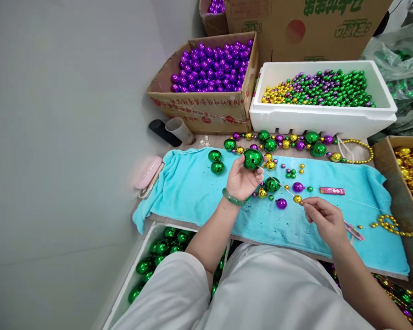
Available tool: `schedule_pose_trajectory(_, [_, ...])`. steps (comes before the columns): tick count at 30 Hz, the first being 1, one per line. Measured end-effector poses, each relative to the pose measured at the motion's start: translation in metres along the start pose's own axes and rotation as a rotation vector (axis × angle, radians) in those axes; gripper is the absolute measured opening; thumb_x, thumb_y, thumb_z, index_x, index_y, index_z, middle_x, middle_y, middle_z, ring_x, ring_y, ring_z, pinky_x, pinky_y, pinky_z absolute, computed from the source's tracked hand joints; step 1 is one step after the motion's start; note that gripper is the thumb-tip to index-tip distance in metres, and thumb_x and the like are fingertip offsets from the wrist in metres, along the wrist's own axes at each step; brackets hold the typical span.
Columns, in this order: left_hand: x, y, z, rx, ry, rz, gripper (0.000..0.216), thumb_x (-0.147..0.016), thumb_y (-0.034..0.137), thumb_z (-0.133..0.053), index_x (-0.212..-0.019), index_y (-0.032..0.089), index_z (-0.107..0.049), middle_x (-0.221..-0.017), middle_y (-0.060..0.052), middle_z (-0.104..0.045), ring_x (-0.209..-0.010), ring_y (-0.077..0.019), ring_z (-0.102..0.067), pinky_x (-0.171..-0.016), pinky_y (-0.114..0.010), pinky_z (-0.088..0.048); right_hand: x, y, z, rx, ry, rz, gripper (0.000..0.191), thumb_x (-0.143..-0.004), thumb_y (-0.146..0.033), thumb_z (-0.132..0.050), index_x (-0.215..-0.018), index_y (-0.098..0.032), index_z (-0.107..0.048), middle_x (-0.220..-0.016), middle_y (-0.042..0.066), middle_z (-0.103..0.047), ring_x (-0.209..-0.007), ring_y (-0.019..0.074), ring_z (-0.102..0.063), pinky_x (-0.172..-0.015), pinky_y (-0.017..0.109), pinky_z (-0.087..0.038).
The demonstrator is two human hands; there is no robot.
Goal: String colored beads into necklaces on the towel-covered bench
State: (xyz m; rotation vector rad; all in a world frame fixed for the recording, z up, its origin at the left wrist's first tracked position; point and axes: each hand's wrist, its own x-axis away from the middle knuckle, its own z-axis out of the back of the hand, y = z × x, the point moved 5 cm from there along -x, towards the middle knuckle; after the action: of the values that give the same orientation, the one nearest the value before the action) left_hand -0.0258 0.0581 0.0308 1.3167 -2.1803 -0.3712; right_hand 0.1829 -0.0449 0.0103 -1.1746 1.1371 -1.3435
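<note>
We are grasping a large glossy green ball point(253, 159), left fingers point(238, 162); right fingers point(309, 202) pinching the thin pale strand point(268, 174) slanting down from it, round gold bead point(297, 199) just beside them

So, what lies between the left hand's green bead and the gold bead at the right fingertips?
In the head view, a thin strand; behind it on the towel, another green bead and a small gold bead.

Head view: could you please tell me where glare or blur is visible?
Head view: small bright glints on the large green bead in the left hand; similar glints on the purple beads in the cardboard box; a hazy blur along the left edge of the pink case; no obvious motion blur on the right hand.
</note>
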Motion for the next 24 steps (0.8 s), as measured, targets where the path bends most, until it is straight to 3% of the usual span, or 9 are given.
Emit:
schedule_pose_trajectory(5, [-0.001, 0.0, 0.006, -0.126, 0.0, -0.044, 0.034, -0.084, 0.047, -0.05, -0.097, 0.018, -0.063, -0.112, -0.009, -0.066, -0.064, -0.0082, -0.057, -0.055, -0.022, -0.044, 0.001, 0.0, 0.001, 0.02, 0.006, -0.013, 0.019, -0.082, -0.036, -0.061, -0.082, -0.017, -0.066, -0.054, -0.002, -0.046, -0.049, 0.0092, -0.041, -0.044, 0.023, -0.032])
schedule_pose_trajectory(8, [0.002, 0.001, 0.006, -0.231, 0.021, -0.135, 0.037, -0.077, 0.046, -0.061, -0.103, 0.02, -0.059, -0.109, -0.007, -0.065, -0.068, -0.0097, -0.058, -0.057, -0.023, -0.046, 0.001, 0.0, 0.002, 0.051, 0.022, -0.01, 0.02, -0.083, -0.036, -0.06, -0.083, -0.017, -0.066, -0.055, -0.002, -0.045, -0.049, 0.009, -0.04, -0.045, 0.023, -0.031])
schedule_pose_trajectory(13, [0.012, -0.007, -0.01, -0.457, 0.011, -0.325, 0.066, -0.057, 0.032, -0.081, -0.116, 0.028, -0.05, -0.112, -0.003, -0.06, -0.084, -0.015, -0.061, -0.065, -0.024, -0.049, -0.002, 0.005, -0.003, 0.035, 0.031, 0.015, 0.019, -0.084, -0.036, -0.06, -0.086, -0.018, -0.065, -0.057, -0.002, -0.048, -0.052, 0.0096, -0.044, -0.049, 0.024, -0.036])
schedule_pose_trajectory(17, [0.017, -0.014, -0.024, -0.51, -0.056, -0.374, 0.064, -0.057, 0.026, -0.082, -0.112, 0.028, -0.05, -0.111, -0.002, -0.056, -0.097, -0.0172, -0.058, -0.08, -0.028, -0.05, -0.008, 0.016, -0.006, -0.027, 0.045, 0.016, 0.018, -0.084, -0.036, -0.06, -0.087, -0.018, -0.064, -0.056, -0.003, -0.05, -0.051, 0.01, -0.047, -0.05, 0.024, -0.039])
schedule_pose_trajectory(24, [0.013, -0.023, -0.026, -0.61, -0.135, -0.374, 0.062, -0.06, 0.029, -0.083, -0.112, 0.027, -0.05, -0.112, -0.004, -0.054, -0.1, -0.0186, -0.057, -0.083, -0.029, -0.049, -0.011, 0.025, -0.003, -0.025, 0.02, -0.005, 0.019, -0.084, -0.037, -0.059, -0.087, -0.018, -0.063, -0.056, -0.003, -0.05, -0.051, 0.0099, -0.048, -0.051, 0.024, -0.04])
